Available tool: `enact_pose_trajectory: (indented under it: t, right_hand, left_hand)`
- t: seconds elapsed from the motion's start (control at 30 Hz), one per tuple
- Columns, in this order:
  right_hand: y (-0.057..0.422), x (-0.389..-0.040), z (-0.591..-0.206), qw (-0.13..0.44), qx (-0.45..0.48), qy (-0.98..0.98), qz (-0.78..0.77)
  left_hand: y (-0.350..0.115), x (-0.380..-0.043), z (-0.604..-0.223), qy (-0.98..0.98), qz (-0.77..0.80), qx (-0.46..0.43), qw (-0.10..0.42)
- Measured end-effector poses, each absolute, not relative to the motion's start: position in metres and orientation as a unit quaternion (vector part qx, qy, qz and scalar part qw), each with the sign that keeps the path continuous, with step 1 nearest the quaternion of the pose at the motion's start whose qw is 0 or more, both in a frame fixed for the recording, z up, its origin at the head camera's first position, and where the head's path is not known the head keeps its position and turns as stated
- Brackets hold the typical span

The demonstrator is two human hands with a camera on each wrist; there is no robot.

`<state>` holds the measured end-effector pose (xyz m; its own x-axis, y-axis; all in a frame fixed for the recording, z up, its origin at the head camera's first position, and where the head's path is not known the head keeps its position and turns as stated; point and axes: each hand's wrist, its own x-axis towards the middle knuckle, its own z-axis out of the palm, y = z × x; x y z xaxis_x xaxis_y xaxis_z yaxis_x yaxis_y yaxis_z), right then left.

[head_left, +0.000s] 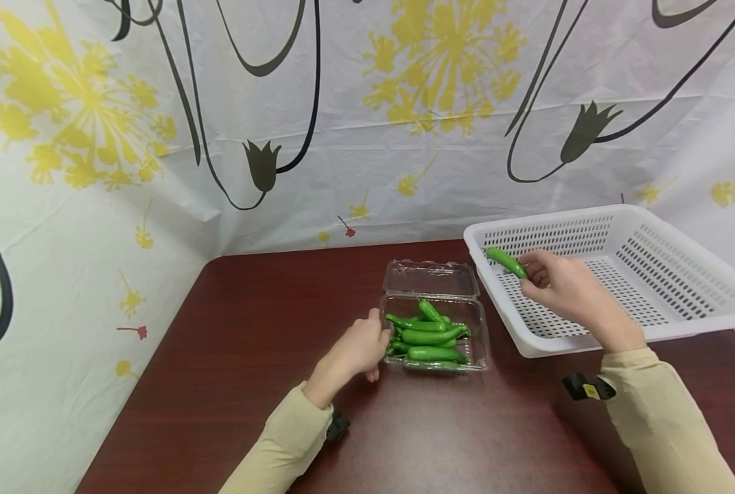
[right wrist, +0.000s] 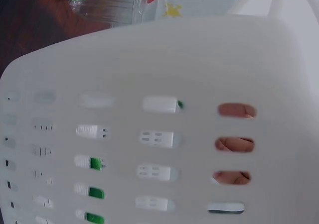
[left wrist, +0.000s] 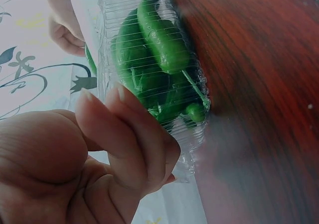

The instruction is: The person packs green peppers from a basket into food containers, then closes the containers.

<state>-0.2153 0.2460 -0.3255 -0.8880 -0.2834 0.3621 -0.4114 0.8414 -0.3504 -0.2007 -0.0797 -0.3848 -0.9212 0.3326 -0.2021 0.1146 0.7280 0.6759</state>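
Observation:
My right hand (head_left: 561,283) pinches a green chili pepper (head_left: 506,262) by one end, over the left part of a white plastic basket (head_left: 530,350). In the right wrist view the basket's slotted wall (right wrist: 149,59) covers most of that hand, and parts of its fingers (right wrist: 234,144) show through the slots. My left hand (head_left: 356,346) is at the left side of a clear plastic clamshell box (head_left: 478,343), its fingers loosely curled right at the box's side. Several green chili peppers (head_left: 432,337) lie in the box, whose lid (head_left: 430,278) is folded back.
The box and basket stand on a dark red-brown table (head_left: 268,315), the basket at the right. A patterned white cloth (head_left: 342,137) hangs behind the table and along its left side. More green (right wrist: 95,192) shows through the basket's slots in the right wrist view.

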Motion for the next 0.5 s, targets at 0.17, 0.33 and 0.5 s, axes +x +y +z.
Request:
enact_pose_trajectory:
  t: [0.17,0.33,0.5]
  right_hand:
    - [0.2440,-0.2132,-0.3232,0.144,0.185,-0.949,0.212]
    - [0.2420,-0.2127,-0.3221,0.149,0.193,-0.947,0.211]
    - [0.2403,-0.2123,-0.3213,0.166,0.213,-0.942,0.201]
  left_hand:
    - [-0.0792,-0.2006,-0.3849,0.917,0.345,0.122,0.157]
    - [-0.0790,-0.2001,-0.3847,0.919,0.342,0.122,0.156]
    - [-0.0787,-0.2002,-0.3844,0.920,0.338,0.122,0.158]
